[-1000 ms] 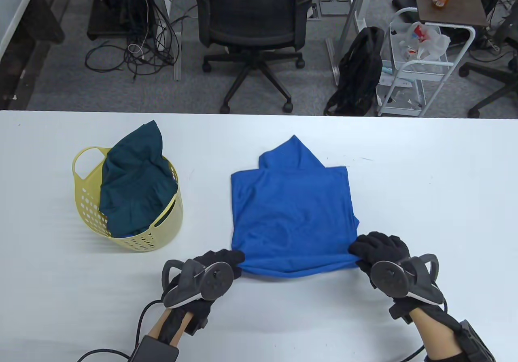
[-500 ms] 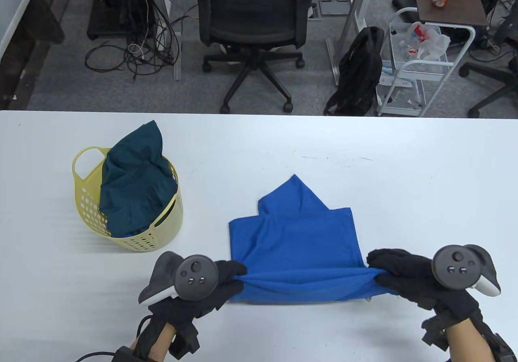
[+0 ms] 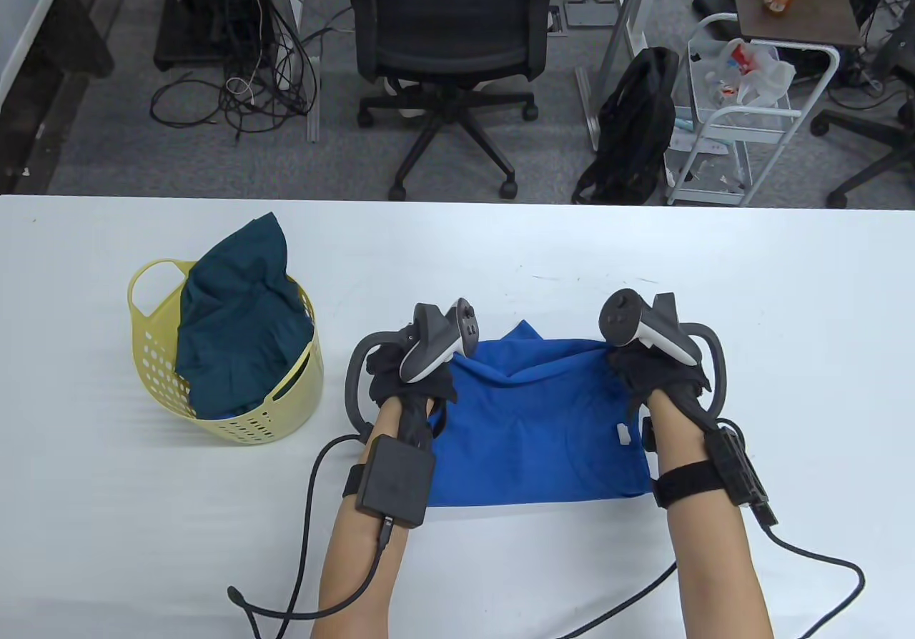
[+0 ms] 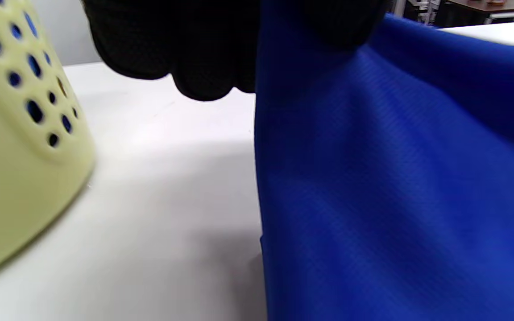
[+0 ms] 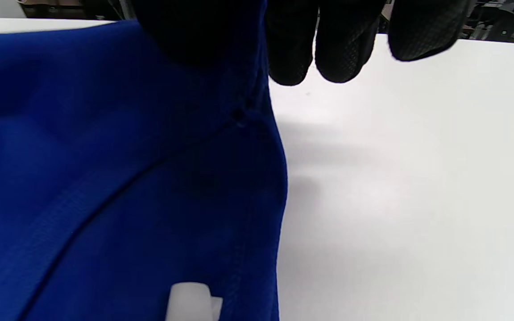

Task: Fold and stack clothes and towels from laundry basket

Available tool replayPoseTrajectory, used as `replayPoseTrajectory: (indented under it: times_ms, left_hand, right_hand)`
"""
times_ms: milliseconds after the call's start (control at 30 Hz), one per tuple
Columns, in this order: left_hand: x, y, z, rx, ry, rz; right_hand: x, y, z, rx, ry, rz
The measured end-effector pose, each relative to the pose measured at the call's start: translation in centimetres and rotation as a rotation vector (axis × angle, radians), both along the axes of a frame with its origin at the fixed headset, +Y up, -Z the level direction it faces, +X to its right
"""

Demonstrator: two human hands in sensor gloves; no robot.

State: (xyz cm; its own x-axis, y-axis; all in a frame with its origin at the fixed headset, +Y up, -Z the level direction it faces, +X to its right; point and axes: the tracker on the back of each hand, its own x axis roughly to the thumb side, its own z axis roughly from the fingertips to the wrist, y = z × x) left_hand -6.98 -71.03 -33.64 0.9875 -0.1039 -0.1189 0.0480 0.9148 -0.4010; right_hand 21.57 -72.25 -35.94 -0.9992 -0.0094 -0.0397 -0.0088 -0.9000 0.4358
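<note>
Blue shirt (image 3: 536, 432) lay mid-fold on the table (image 3: 786, 310), its far corners pinched by the left hand (image 3: 411, 374) and right hand (image 3: 661, 374); green garment (image 3: 239, 317) awaited in the basket (image 3: 154, 296).

Grey carpet floor (image 3: 107, 160); black office chair (image 3: 449, 38); tangled cables (image 3: 250, 88); white wire cart (image 3: 743, 117).
</note>
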Motion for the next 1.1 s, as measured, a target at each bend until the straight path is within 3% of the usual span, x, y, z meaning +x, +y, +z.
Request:
replayPoseTrajectory:
  times_ms: [167,367,700,767,900,1000,1100]
  left_hand:
    - [-1.4,-2.9,-2.0,-0.079,0.088,0.090]
    - [-1.4,-4.8,-3.0,-0.099,0.089,0.044]
    - [-1.6,-5.2,-2.9,-0.062,0.076,-0.015]
    - [-1.5,-4.2,-2.6,-0.056,0.047,-0.018]
    - [0.6,-1.1,-2.7,0.058,-0.079,0.046]
    - [3.8,-0.2,-4.2,0.036,-0.221,0.141]
    - [6.6,-1.3,-6.0,-0.060,-0.302,0.218]
  right_hand:
    - [0.8,-2.0,-1.1,-0.011,-0.050,-0.022]
    - [0.8,-3.9,-1.8,0.011,-0.047,-0.010]
    - [1.8,-3.2,-1.1,0.055,-0.073,-0.009]
    - [2.7,-1.6,0.0,0.074,-0.090,-0.010]
    - [4.4,1.7,4.9,0.160,-0.087,-0.135]
    - [4.7,2.0,9.2,-0.017,-0.150,-0.124]
    - [4.3,0.3,11.8,-0.138,-0.201,-0.150]
